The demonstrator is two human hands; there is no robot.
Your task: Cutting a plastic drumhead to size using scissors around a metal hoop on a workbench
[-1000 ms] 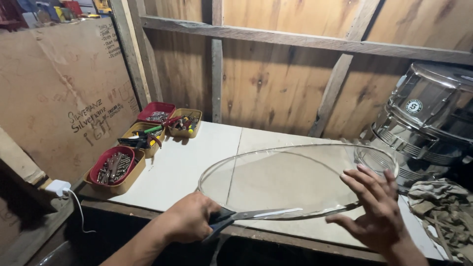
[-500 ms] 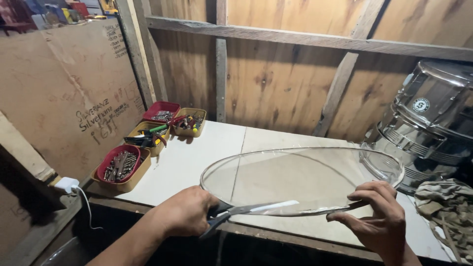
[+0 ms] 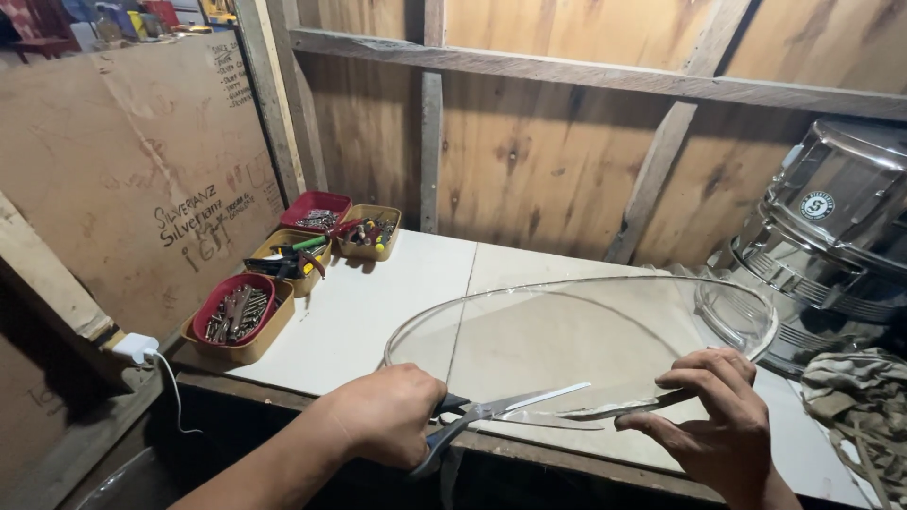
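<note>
Scissors (image 3: 510,416), gripped tight in the left hand (image 3: 387,425), point toward three o'clock along the clear round sheet (image 3: 576,331), whose near edge the right hand (image 3: 718,425) pinches.

Plank wall (image 3: 529,161), warm brown, crossed by a horizontal beam (image 3: 586,76) and a slanted brace (image 3: 661,161). White table (image 3: 378,302) below. Brown board panel (image 3: 123,179) leaning at left. Dim, yellowish light; dark floor under the table edge.
</note>
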